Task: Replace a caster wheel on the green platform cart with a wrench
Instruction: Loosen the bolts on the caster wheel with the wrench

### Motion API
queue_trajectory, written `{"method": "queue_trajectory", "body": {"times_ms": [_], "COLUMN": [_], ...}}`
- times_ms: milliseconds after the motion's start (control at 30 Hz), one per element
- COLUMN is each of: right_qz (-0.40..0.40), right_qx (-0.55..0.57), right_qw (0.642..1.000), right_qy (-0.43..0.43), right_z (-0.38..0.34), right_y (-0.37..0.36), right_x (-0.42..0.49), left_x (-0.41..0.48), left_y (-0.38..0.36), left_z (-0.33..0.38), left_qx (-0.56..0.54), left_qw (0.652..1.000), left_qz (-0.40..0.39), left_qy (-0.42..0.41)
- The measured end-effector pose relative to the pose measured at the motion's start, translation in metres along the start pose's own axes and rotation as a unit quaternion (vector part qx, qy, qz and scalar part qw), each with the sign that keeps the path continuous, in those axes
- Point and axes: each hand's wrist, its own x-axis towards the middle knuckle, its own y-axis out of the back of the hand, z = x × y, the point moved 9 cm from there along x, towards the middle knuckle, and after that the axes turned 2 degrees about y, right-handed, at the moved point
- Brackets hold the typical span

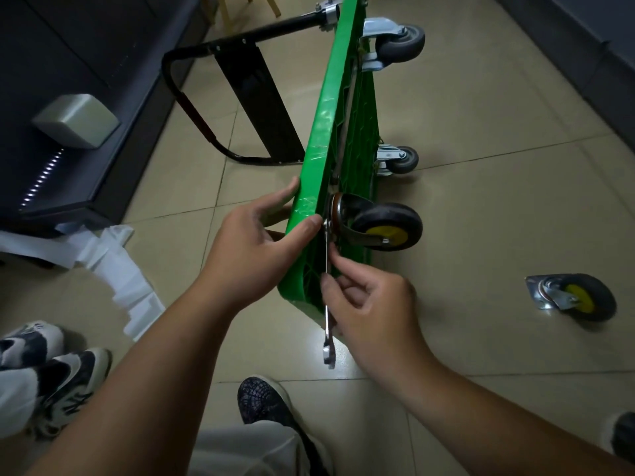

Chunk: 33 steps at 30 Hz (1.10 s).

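Right hand (372, 304) gripping wrench (328, 324)

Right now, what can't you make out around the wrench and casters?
Head view only:
- Wrench upper end: seen edge-on against the caster plate; bolt and engagement hidden.
- Left hand fingers: behind the cart deck.
- Cart's far corner: cut off by the top edge.
- Loose caster: plate holes too dim to tell.
- Right hand: pinches the wrench shaft, covering its middle.
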Motion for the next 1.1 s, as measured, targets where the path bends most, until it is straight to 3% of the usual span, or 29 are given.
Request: {"method": "queue_trajectory", "body": {"times_ms": [133,333,533,667,800,967,1100], "right_qz": [-0.012,-0.023,-0.053,-0.059,-0.007,0.068,0.115], "right_qx": [-0.085,-0.222,-0.253,-0.242,-0.034,0.156,0.211], "right_qw": [0.993,0.948,0.933,0.948,0.999,0.98,0.956], "right_qy": [0.083,0.228,0.251,0.196,0.018,-0.104,-0.171], "right_z": [0.01,0.004,0.005,0.013,0.008,-0.005,-0.006], "right_y": [0.008,0.022,0.027,0.04,0.038,0.015,0.015], "right_x": [0.006,0.021,0.022,0.001,-0.01,-0.016,-0.02], "left_x": [0.001,0.002,0.001,0.003,0.003,0.004,0.004], "left_y": [0.0,-0.002,-0.002,0.0,-0.001,-0.001,-0.002], "left_z": [0.001,0.003,0.002,0.0,0.001,0.0,-0.002], "left_qx": [-0.009,-0.025,-0.022,0.008,0.026,0.032,0.025], "left_qw": [1.0,1.0,1.0,1.0,0.999,0.999,0.999], "left_qz": [0.0,0.001,0.008,0.013,0.019,0.026,0.021], "left_qy": [-0.005,-0.007,-0.002,0.003,-0.002,-0.012,-0.004]}}
